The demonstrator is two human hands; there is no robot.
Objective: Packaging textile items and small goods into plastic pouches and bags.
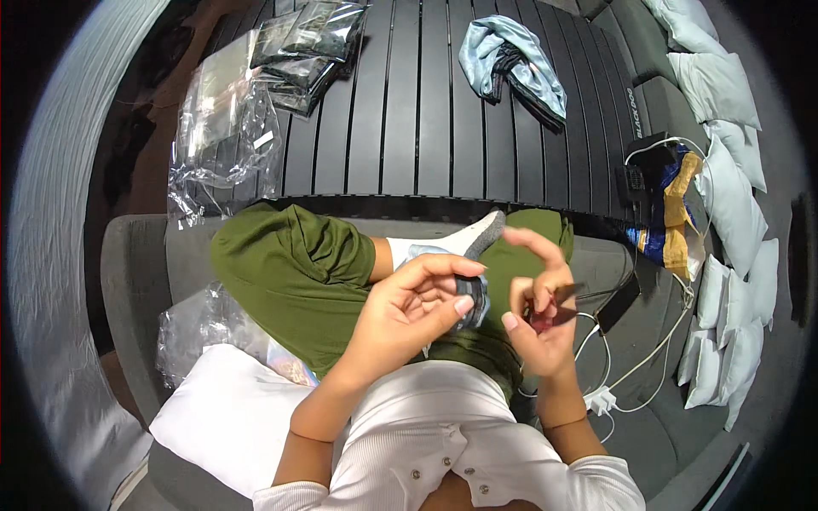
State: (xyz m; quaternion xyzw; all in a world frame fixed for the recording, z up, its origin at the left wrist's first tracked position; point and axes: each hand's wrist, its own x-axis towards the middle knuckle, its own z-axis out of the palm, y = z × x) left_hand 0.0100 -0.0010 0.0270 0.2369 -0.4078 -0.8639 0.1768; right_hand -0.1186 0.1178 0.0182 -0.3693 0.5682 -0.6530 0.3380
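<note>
A: What do you see at the left side of the frame?
B: In the upper left, clear plastic bags [226, 111] are lying on the dark slatted table [400, 111]. In the lower left there is a white pillow [226, 417]. A little more to the right, at the top, some packets [307, 55] with dark contents are piled on the table
A: And in the middle?
B: There is the left hand [409, 307]. Its thumb and index finger are pinching a small folded fabric [473, 300], dark with light blue, near the centre of the frame. Above and to the right of it, on the table, lies a crumpled light blue and black cloth [515, 64]
A: How is the right hand [545, 336]?
B: It is just right of the centre, apart from the fabric. Its index finger is raised, and the other fingers are curled around a small red and dark object [542, 321]; this is blurred, so I cannot tell its kind
A: What is farther right?
B: White cables with a plug [601, 400], then a blue and gold bag [679, 209], then pale cushions [733, 183] along the right edge
</note>
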